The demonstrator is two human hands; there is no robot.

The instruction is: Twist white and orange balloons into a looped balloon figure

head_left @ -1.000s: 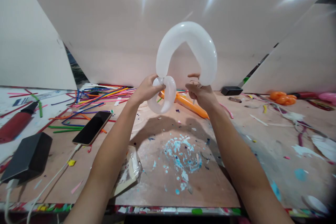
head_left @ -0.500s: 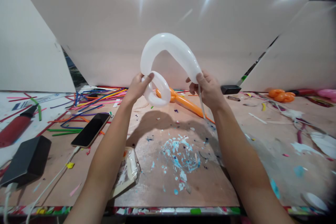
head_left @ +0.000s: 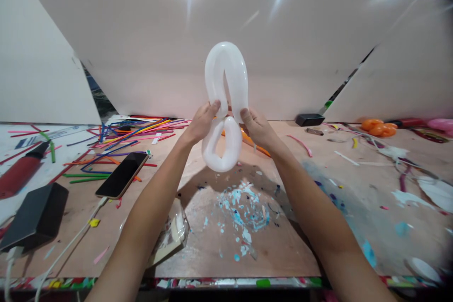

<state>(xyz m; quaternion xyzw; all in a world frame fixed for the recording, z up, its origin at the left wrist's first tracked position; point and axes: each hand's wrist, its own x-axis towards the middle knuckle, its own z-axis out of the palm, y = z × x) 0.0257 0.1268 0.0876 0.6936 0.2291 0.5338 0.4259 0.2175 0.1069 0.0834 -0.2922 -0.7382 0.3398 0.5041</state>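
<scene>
A long white balloon (head_left: 226, 54) is bent into a tall upper loop and a smaller closed loop below, held upright over the table. My left hand (head_left: 203, 121) grips its left side near the narrow middle, thumb on top. On the other side my right hand (head_left: 257, 126) is closed round the lower right part of the upper loop. The balloon's loose tail is mostly hidden by the right hand. Behind the balloon lies an orange balloon (head_left: 255, 142), partly covered by it and by my right hand.
At the left are loose uninflated balloons (head_left: 116, 144), a phone (head_left: 122, 175) on a cable, a black box (head_left: 35, 217) and a red hand pump (head_left: 23, 170). A plastic packet (head_left: 173, 231) lies by my left forearm. White boards (head_left: 141, 33) stand behind; orange balloon shapes (head_left: 379, 127) lie right.
My right hand has come left and brought the balloon's far end close to my left hand, folding the wide arch into a narrow loop. The small loop now hangs lower.
</scene>
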